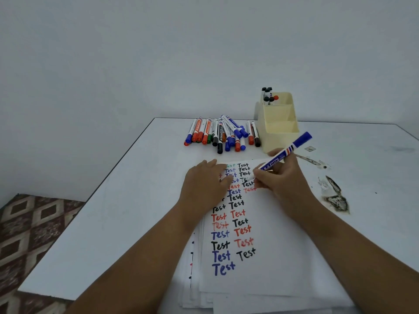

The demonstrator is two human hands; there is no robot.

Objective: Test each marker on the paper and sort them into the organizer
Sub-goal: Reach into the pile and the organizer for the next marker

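Right hand point(283, 177) pinches the blue marker point(286, 153) mid-barrel, tip on the paper point(267, 275) near its far edge; left hand point(205, 184) lies flat, pinning the sheet. Light, rigid, smooth plastic, so a low grip near the tip looks steadiest. Organizer point(280, 130) waits by the table's point(113, 223) far edge.

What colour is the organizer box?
Pale cream yellow organizer, seen in the head view.

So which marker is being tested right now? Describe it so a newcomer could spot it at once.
Start at the cream organizer at the back of the white table, then drop to the sheet of paper covered in "Test" words. The blue marker is above it, gripped in the right hand with its tip down. Unlike the pile of markers lying flat, it is tilted, blue cap posted on its raised end.
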